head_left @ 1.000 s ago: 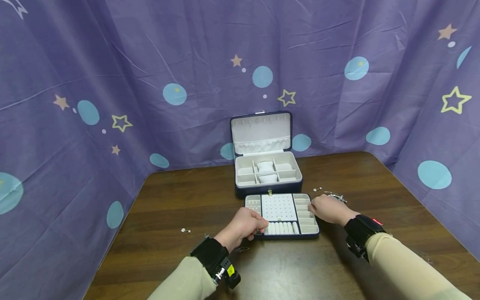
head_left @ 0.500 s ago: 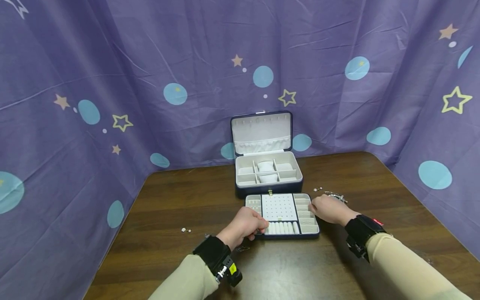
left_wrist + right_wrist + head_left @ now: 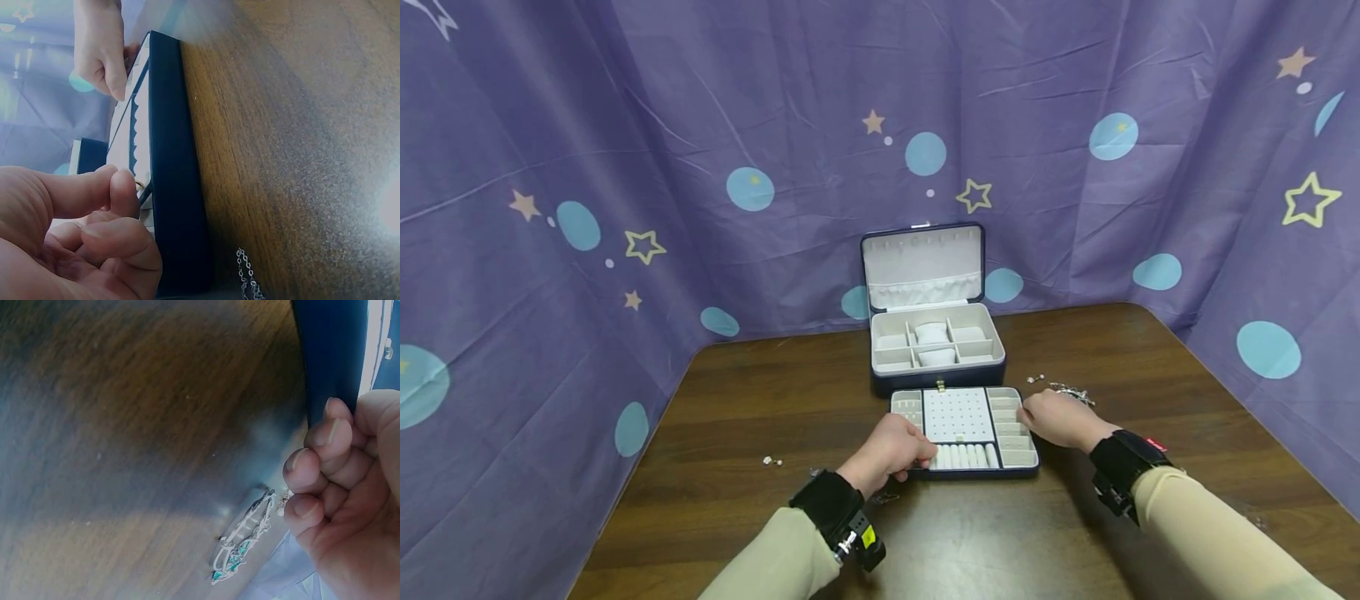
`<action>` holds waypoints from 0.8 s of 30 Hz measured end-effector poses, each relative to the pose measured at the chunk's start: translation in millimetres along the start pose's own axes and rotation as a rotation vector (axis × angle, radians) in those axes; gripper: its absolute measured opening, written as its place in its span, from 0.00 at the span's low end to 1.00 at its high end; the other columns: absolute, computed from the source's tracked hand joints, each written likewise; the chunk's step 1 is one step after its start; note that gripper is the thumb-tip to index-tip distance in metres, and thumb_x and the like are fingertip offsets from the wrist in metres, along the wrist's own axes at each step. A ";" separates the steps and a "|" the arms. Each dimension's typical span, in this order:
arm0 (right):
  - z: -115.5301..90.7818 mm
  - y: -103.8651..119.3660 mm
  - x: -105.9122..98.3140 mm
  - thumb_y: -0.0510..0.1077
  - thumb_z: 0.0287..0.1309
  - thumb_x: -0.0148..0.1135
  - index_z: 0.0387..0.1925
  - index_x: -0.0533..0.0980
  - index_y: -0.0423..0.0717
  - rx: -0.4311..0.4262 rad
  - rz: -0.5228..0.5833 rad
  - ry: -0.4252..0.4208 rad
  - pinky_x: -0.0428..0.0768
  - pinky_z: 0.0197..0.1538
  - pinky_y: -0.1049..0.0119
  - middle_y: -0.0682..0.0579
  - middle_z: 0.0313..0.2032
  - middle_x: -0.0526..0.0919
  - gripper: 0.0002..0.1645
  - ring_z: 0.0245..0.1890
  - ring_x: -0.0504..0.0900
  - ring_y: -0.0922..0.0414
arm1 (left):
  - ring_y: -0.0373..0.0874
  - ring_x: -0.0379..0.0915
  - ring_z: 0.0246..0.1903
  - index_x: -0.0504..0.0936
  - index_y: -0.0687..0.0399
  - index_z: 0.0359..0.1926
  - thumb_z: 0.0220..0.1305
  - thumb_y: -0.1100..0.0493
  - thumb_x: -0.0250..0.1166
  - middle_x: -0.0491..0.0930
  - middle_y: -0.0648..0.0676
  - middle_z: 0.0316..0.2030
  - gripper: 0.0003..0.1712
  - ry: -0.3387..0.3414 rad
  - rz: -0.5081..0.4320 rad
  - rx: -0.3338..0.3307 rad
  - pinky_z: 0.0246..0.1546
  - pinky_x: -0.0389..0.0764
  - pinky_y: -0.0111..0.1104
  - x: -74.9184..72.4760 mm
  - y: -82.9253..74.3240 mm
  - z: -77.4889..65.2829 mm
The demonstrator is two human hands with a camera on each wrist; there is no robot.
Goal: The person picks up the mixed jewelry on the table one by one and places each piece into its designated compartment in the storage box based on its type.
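A navy jewelry tray (image 3: 973, 473) with pale compartments lies flat on the table, a row of white ring rolls (image 3: 966, 456) along its near side. Over the left end of that row, my left hand (image 3: 891, 446) pinches a small gold ring (image 3: 139, 185) between thumb and index finger; the fingertips hide most of it. My right hand (image 3: 1060, 417) holds the tray's right edge, thumb at the rim and fingers curled against the outer side. Behind the right hand lies a silver bracelet (image 3: 240, 544) with green stones.
Behind the tray stands a navy jewelry box (image 3: 936, 379), lid up, with white cushions inside. Small earrings (image 3: 772, 461) lie at the left, and another pair (image 3: 1035, 379) at the right. A silver chain (image 3: 248, 275) lies near the left wrist. A purple curtain (image 3: 820, 100) hangs behind.
Both hands stay almost where they were, at the ring rolls and the tray's right edge. The left wrist has shifted very slightly to the right.
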State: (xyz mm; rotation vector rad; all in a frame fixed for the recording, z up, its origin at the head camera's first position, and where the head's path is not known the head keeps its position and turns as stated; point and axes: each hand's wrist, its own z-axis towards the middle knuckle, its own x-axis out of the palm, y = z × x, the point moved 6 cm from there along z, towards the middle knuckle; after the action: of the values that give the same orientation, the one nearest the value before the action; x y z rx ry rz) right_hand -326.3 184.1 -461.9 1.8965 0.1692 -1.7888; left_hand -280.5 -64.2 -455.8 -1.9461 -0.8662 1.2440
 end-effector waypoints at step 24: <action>0.2 -0.9 0.6 0.41 0.72 0.55 0.24 0.77 0.48 -0.006 -0.006 -0.012 0.68 0.28 0.64 0.58 0.18 0.69 0.17 0.20 0.67 0.60 | 0.37 0.50 0.11 0.84 0.64 0.22 0.62 0.65 0.68 0.74 0.48 0.16 0.11 0.015 -0.036 -0.027 0.15 0.58 0.29 0.0 3.1 1.9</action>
State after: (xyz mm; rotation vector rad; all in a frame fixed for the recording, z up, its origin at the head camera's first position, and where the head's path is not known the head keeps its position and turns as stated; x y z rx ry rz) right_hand -326.8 184.6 -462.8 1.8820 0.1756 -1.8016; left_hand -281.7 -65.5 -458.9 -1.9501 -0.9111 1.2010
